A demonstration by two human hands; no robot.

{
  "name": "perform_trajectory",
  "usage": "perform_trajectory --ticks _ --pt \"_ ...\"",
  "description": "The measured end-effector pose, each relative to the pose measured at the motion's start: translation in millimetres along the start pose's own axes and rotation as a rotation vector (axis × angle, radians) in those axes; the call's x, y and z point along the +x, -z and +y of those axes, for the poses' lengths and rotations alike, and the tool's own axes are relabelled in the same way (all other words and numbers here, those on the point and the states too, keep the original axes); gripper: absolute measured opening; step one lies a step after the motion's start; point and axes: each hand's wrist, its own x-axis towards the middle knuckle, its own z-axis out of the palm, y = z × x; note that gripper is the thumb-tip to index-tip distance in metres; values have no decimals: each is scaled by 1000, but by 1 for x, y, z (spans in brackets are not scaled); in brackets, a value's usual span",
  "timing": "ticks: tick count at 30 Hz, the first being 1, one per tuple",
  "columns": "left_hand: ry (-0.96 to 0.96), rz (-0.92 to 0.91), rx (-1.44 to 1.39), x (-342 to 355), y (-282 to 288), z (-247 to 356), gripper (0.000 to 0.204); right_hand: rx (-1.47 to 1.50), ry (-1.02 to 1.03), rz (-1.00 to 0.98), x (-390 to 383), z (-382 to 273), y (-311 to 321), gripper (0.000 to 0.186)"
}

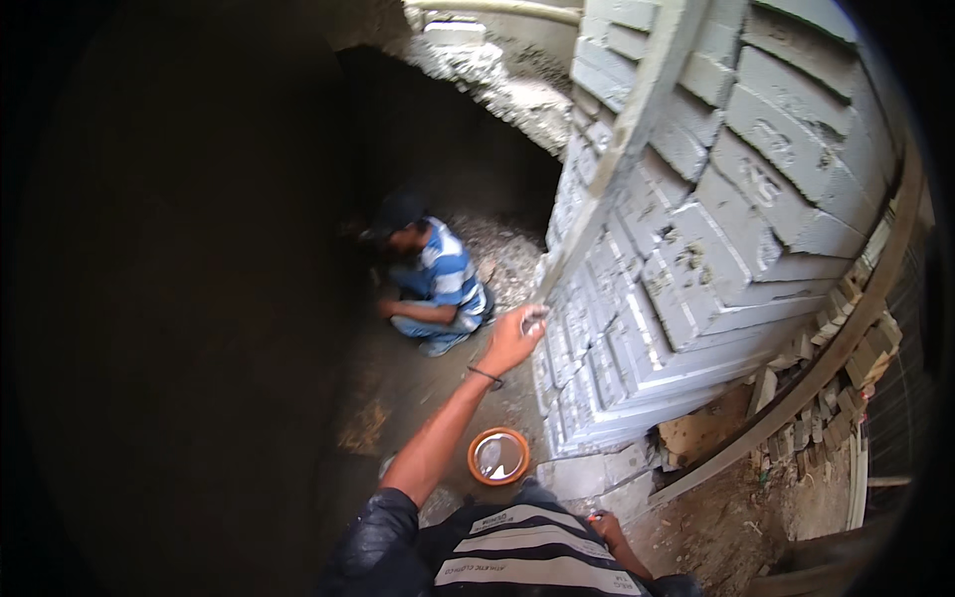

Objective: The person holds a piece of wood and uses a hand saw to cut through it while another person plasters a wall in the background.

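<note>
My left hand [509, 340] reaches forward with its fingers curled round a small grey-white lump [534, 319], whose kind I cannot make out. It is close to the front corner of a tall stack of pale grey blocks [686, 269], by the lower end of a long pale bar [622, 149]. Low beside my body, my right hand [606, 526] is closed on a small thing with an orange-red end; most of it is hidden. Below my left forearm stands an orange-brown round bowl [498, 432] with greyish, shiny contents.
A person [448, 274] in a blue-and-white striped shirt and dark cap squats ahead to the left. Low pale blocks [587, 476] lie at the stack's foot. A curved board [796, 398] and a pile of wood scraps [831, 408] are on the right. Deep shadow covers the left.
</note>
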Motion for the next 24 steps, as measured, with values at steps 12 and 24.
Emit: perform_trajectory --ticks 12,24 --pt "-477 352 534 254 -32 155 63 44 -54 175 -3 -13 41 39" --pt "-238 319 408 350 -64 152 118 1 -12 333 -42 -144 101 37"
